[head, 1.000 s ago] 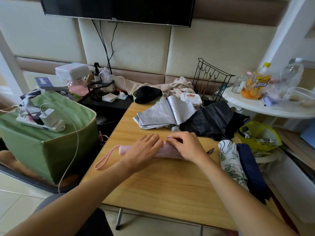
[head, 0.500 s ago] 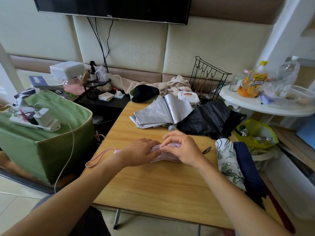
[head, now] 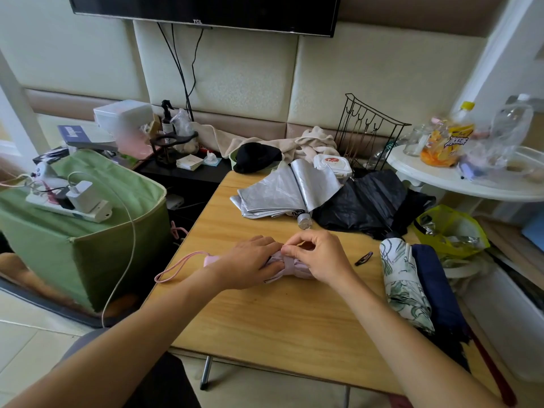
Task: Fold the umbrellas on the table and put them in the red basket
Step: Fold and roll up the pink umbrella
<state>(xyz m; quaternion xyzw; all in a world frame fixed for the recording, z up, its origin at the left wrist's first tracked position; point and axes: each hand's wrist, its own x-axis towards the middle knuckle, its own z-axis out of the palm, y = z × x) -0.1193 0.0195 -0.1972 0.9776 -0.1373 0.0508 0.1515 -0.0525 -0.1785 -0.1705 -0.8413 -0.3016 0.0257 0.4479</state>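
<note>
On the wooden bench [head: 294, 313] my left hand [head: 250, 265] pressed flat on the rolled pale pink umbrella [head: 291, 266] while my right hand [head: 319, 257] pinched its strap.

Pink umbrella [head: 290, 265], silver umbrella [head: 282, 192], black umbrella [head: 371, 201], leaf-patterned white umbrella [head: 403, 287].

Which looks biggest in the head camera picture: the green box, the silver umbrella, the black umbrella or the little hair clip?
1. green box, clearly the largest.
2. black umbrella and silver umbrella: both lie spread out and look about alike, so I won't rank them.
3. hair clip, by far the smallest.
</note>
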